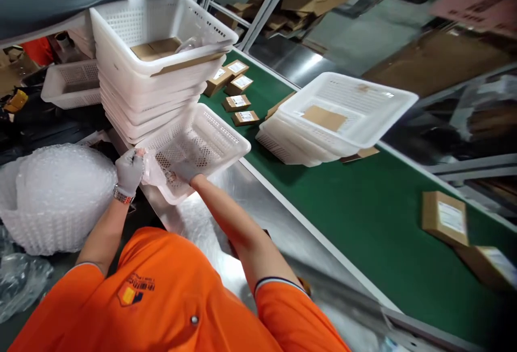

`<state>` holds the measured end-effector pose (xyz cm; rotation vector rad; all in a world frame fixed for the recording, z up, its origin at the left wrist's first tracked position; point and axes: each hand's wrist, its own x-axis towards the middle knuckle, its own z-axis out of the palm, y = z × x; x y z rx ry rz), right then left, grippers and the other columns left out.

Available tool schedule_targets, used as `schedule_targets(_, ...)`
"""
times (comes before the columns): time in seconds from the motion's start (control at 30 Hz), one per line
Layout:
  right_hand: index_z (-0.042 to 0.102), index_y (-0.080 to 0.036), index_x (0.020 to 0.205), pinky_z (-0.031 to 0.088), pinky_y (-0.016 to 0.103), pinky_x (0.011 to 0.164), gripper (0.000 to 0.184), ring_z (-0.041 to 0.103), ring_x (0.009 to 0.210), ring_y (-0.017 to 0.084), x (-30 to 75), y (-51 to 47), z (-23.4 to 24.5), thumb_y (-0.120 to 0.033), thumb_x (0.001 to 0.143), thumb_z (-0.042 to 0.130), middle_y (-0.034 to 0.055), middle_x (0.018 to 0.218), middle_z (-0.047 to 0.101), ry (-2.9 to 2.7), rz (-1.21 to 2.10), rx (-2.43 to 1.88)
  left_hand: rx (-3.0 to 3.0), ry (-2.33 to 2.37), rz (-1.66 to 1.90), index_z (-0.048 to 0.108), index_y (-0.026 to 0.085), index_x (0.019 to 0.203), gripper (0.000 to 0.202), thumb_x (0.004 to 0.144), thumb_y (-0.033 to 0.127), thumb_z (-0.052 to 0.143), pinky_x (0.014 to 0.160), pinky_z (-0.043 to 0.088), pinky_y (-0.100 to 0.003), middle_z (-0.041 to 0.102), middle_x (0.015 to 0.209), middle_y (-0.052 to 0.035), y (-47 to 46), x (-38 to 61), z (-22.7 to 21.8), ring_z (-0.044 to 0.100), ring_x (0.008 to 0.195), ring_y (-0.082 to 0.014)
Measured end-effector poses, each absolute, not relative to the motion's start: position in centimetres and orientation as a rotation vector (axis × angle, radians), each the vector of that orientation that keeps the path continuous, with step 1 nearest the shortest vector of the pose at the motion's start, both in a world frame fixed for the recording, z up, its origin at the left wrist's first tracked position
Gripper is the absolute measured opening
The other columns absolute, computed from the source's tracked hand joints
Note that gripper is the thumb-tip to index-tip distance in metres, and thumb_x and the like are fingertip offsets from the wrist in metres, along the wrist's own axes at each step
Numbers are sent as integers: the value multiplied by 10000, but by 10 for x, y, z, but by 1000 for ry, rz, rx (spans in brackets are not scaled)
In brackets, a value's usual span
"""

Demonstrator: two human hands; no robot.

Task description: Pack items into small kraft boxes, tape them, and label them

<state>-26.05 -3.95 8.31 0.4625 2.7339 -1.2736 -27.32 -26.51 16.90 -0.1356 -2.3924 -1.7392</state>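
A white perforated plastic basket sits tilted on the steel table in front of me. My left hand, in a pale glove with a watch at the wrist, is closed at its left edge. It grips a crumpled, pinkish see-through plastic bag that hangs over the basket's corner. Inside the basket is my right hand, also gloved, reaching low near the bottom. Its fingers are blurred and partly hidden, so I cannot make out what they touch.
Beside the basket rises a tall stack of white baskets. A green conveyor belt carries several small labelled cartons and more stacked baskets. A big roll of bubble wrap stands at the left.
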Motion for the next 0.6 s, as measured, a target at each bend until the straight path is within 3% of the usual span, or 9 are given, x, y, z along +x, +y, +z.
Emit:
schedule_targets(0.1, 606, -224, 606, 498, 314, 749, 537, 620, 687, 163, -245, -17, 110, -470, 1026, 833, 16, 592, 616, 2749, -1299, 448, -222, -2438, -1741, 562, 214, 632, 419, 1012, 329, 695, 631, 359, -272, 477, 584, 29, -256, -275, 169, 443, 631, -142)
schedule_targets(0.23, 589, -256, 707, 426, 295, 638, 554, 544, 640, 164, -197, -11, 152, -682, 1028, 737, -17, 635, 588, 2696, -1839, 449, -366, -2505, -1725, 513, 217, 601, 454, 994, 314, 720, 616, 328, -273, 416, 552, 43, -233, -275, 170, 397, 615, -131)
schedule_targets(0.3, 530, -266, 681, 381, 295, 608, 601, 489, 614, 155, -173, -24, 164, -737, 1001, 722, -30, 614, 536, 2681, -1965, 422, -456, -2531, -1699, 504, 216, 605, 468, 1006, 321, 719, 623, 335, -266, 451, 557, 42, -218, -272, 171, 413, 624, -127)
schedule_targets(0.47, 496, -242, 623, 274, 310, 631, 428, 472, 646, 142, -158, -54, 163, -449, 904, 743, -22, 611, 534, 3008, -1484, 506, -738, -2568, -1582, 651, 207, 710, 372, 1070, 299, 679, 669, 398, -267, 678, 679, -6, -182, -257, 173, 568, 679, -147)
schedule_targets(0.53, 529, -233, 619, 258, 314, 627, 375, 488, 651, 149, -164, -52, 154, -409, 884, 727, -9, 604, 555, 3036, -1392, 606, -841, -2567, -1516, 706, 210, 755, 328, 1075, 287, 698, 693, 422, -274, 733, 732, -28, -170, -246, 169, 625, 705, -161)
schedule_targets(0.6, 528, -235, 605, 272, 304, 613, 403, 492, 644, 158, -168, -43, 143, -441, 917, 678, -3, 587, 552, 3002, -1517, 657, -919, -2544, -1469, 749, 216, 797, 290, 1077, 284, 718, 713, 446, -280, 774, 783, -47, -160, -234, 163, 669, 734, -175)
